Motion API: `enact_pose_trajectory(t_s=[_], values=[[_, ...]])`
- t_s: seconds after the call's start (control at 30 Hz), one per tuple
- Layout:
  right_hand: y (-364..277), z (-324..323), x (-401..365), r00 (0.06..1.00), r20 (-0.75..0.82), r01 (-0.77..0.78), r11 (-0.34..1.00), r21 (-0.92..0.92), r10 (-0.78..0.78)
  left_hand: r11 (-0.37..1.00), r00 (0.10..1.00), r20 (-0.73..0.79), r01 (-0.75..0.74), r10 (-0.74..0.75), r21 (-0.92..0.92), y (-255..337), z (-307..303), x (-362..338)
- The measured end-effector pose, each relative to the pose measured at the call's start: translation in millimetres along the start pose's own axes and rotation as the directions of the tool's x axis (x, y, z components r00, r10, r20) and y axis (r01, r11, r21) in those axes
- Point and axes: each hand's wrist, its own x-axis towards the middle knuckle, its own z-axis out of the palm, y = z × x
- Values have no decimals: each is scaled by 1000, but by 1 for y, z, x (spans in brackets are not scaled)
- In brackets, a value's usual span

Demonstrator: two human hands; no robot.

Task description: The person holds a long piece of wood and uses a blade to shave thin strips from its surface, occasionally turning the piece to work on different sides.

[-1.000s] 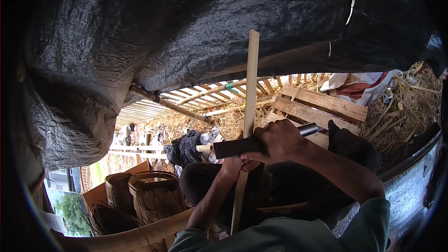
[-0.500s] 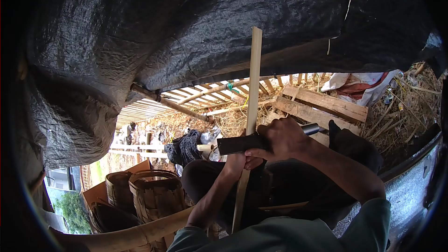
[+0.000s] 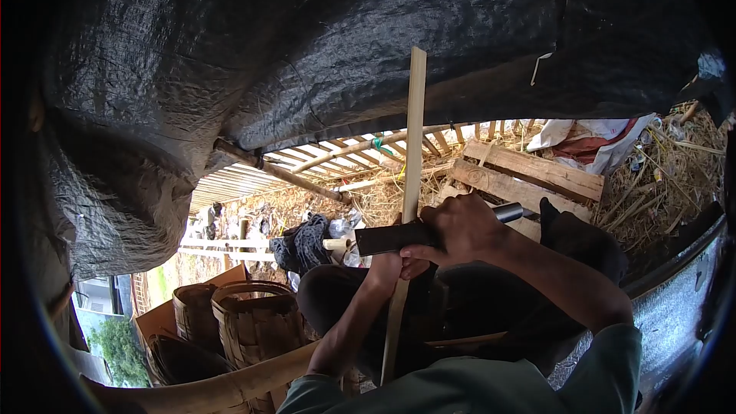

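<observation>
A long pale bamboo strip (image 3: 414, 130) stands nearly upright in front of my body, its lower end down by my lap. My left hand (image 3: 389, 270) is closed around the strip just below the knife; part of its fingers is hidden. A broad, dark-bladed knife (image 3: 382, 240) lies across the strip, its blade pointing left. My right hand (image 3: 466, 228) is wrapped around the knife, with a shiny tubular handle end (image 3: 509, 212) sticking out to the right. My right thumb and my left fingers nearly meet under the blade.
Black plastic sheeting (image 3: 345, 46) hangs low overhead. Woven baskets (image 3: 257, 318) stand at lower left behind a bamboo pole (image 3: 230, 385). Wooden boards (image 3: 529, 176) lie on straw at right, near a white and red sack (image 3: 594, 146). A dark cloth (image 3: 301, 245) sits beyond my knee.
The knife and my right hand have shifted slightly left. The strip's upper end has also moved a little left. My left hand keeps its hold.
</observation>
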Motion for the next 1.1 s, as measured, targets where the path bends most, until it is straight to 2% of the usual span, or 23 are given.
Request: enact_pose_trajectory(t_s=[0.2, 0.3, 0.4, 0.43, 0.53, 0.57, 0.6, 0.63, 0.67, 0.73, 0.83, 0.93, 0.97, 1.0, 1.07, 1.1], values=[[2, 13, 5, 1000, 1, 14, 1000, -2, -14, 999, 998, -47, 38, -37, 10, 2, -1, -4], [2, 16, 7, 999, -18, 44, 994, -101, -46, 999, 999, -6, 32, -33, -36, -8, -10, -1], [8, 25, 13, 996, -58, 56, 995, -85, -61, 992, 998, 2, 64, -64, -112, -10, -17, 1], [8, 27, 14, 998, -54, 26, 995, -93, -31, 995, 1000, 10, 20, -19, -97, -19, -26, 5], [9, 28, 17, 994, -83, 60, 985, -161, -74, 995, 999, 21, 45, -43, -93, -18, -28, 7], [13, 29, 18, 985, -150, 61, 984, -167, -87, 1000, 997, -78, 28, -28, -2, -14, -21, -2], [30, 26, 27, 979, -37, -204, 976, -73, 202, 983, 994, -92, 35, -53, -179, -7, -9, -5], [35, 0, 35, 920, -62, -389, 919, -59, 386, 989, 996, -72, 39, -49, -141, -7, 0, -9], [46, -11, 35, 924, -331, -271, 936, -223, 189, 994, 997, -51, 46, -51, -99, -9, 6, -12], [48, -32, 37, 948, -263, -240, 943, -232, 177, 993, 998, -37, 47, -51, -105, -1, 9, -9], [51, -20, 34, 915, -343, -305, 922, -239, 214, 988, 998, -28, 48, -52, -146, -2, 12, -5], [41, -17, 20, 944, -239, -248, 966, -68, 225, 986, 999, -16, 43, -47, -164, -8, 12, -1], [39, -14, 16, 966, -147, -230, 964, -131, 211, 982, 998, -32, 39, -46, -184, -6, 11, 0], [30, -14, 10, 986, -133, -132, 967, -216, 105, 988, 1000, -14, 22, -24, -151, -5, 9, 1], [18, -6, 0, 993, -81, 58, 968, -245, -80, 996, 1000, 19, -13, 15, -88, -5, 0, -1], [10, -3, -6, 994, -69, 72, 969, -236, -90, 995, 996, 71, -44, 50, -86, -11, -6, -1]])
